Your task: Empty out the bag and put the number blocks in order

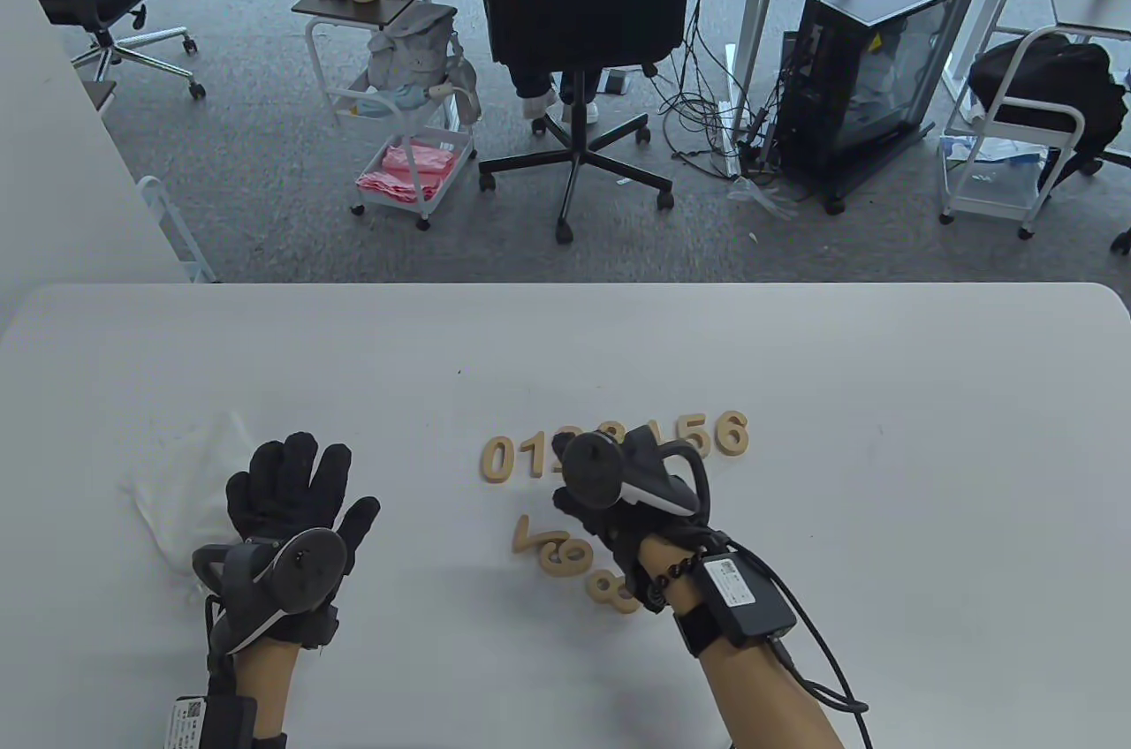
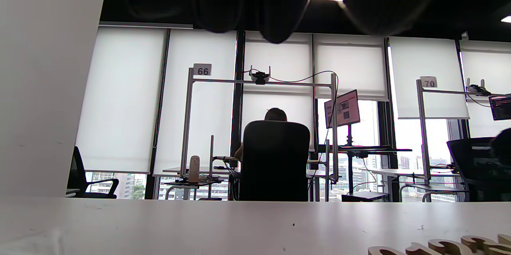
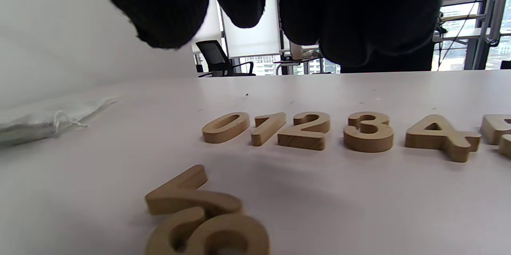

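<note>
Hovering over the 7 block [image 3: 187, 195], right hand [image 1: 632, 510] fingers loosely curled, empty

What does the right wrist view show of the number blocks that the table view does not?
Only the right wrist view shows the 2, 3 and 4 whole; in the table view the right hand covers them. Only the table view shows the 6 ending the row, the loose 8, and the left hand resting flat on the white bag. Both show the 0, 1 and the loose 7.
</note>
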### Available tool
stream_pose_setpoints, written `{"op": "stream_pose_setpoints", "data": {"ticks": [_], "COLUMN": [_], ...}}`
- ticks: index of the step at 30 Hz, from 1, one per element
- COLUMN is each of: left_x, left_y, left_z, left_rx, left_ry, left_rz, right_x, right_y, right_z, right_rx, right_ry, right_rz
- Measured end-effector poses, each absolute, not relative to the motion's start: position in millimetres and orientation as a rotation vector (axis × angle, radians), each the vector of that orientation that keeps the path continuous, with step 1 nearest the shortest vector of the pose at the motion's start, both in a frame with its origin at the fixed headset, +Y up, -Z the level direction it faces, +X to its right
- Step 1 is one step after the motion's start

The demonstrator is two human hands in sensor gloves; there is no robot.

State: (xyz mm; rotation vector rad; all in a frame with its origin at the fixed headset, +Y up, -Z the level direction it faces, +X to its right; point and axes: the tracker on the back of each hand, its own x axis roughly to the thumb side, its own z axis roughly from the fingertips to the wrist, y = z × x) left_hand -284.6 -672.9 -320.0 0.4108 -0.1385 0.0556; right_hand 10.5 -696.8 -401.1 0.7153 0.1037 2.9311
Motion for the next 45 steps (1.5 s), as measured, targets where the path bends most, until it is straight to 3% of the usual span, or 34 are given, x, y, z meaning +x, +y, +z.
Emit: {"op": "stream_pose_setpoints", "data": {"ticks": [7, 16, 25, 35, 41, 45], "left_x": [-285, -286, -285, -286, -285, -285], "left_y": [-673, -673, -672, -671, -671, -671], "left_z": [-319, -319, -318, -317, -317, -317], "left_rx": [0.416, 0.422, 0.428, 0.427, 0.421, 0.424], "left_ry": [-0.137, -0.141, -0.147, -0.141, -0.141, -0.142], "left_rz": [0.065, 0.07, 0.067, 0.069, 0.069, 0.07], "right_x": [-48, -70, -75, -66, -29, 19], "right_y": [-734, -764, -764, -761, -730, -712], "right_z": [-391, -402, -402, -409, -413, -411], "right_rx": [0.844, 0.8, 0.896, 0.856, 0.656, 0.482], "right_ry": [0.299, 0.444, 0.264, 0.223, 0.18, 0.222], "right_rz": [3.073, 3.167, 3.222, 3.147, 2.734, 2.29]}}
